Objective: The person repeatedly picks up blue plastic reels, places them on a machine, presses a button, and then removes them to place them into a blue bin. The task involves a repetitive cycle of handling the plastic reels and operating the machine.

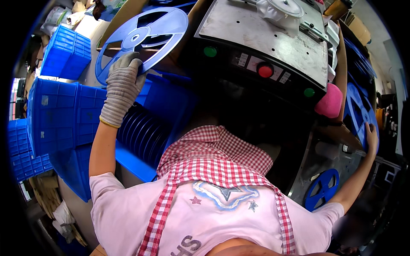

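Blue plastic forms the first reel (128, 41), a spoked disc positioned tilted in the upper left of the frame. Left hand (125, 79): covered by a striped knit glove, grasping the lower rim of this reel. Right hand (371, 135): bare, located at the right edge of the frame, fingers against a second reel (363, 113), also blue; from where I stand, I cannot tell whether its grip is closed.

Below the gloved hand, a blue crate (132, 158) contains a row of dark discs (143, 132) standing on edge. Further blue bins (53, 115) are stacked at the left of the frame. A machine (265, 34) with a flat metal top occupies the upper centre; its front panel carries a red button (265, 70) between two green ones. Pink cloth (329, 102) hangs at its right corner. A third reel (314, 197), blue, is located at the lower right, near the right arm.
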A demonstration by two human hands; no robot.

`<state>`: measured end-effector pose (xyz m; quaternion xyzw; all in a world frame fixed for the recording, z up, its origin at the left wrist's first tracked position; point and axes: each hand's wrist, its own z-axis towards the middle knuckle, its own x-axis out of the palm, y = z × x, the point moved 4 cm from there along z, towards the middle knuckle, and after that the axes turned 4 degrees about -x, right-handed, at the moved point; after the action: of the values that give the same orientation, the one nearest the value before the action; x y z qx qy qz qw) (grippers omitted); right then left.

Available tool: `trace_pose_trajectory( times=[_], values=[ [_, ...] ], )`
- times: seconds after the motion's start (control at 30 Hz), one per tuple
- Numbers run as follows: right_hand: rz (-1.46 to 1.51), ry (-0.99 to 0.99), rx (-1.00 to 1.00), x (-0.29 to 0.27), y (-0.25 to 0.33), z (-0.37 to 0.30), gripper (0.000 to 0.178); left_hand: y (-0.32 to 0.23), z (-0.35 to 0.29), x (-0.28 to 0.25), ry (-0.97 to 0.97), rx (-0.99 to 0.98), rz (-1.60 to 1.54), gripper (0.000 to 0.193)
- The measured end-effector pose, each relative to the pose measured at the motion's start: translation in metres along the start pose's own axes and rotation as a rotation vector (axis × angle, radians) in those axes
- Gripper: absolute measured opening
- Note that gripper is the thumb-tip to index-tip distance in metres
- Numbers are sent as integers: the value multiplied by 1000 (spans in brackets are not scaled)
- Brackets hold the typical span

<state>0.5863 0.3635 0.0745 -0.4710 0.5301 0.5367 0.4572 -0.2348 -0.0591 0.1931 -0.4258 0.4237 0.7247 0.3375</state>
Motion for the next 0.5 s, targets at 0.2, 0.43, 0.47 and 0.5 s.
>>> trace_pose_trajectory(
  times=[0.2, 0.43, 0.47, 0.5],
  values=[
    [179, -161, -10, 55, 25, -103, 56, -7, -8, 24, -47, 126, -51, 44],
    [152, -130, 231, 42, 65, -129, 84, 10, 66, 28, 220, -360, -177, 52],
    [169, -88, 238, 48, 50, -115, 89, 21, 74, 38, 20, -250, -162, 59],
    [178, -50, 256, 55, 59, -102, 97, 35, 74, 49, -181, -147, -143, 67]
  ],
)
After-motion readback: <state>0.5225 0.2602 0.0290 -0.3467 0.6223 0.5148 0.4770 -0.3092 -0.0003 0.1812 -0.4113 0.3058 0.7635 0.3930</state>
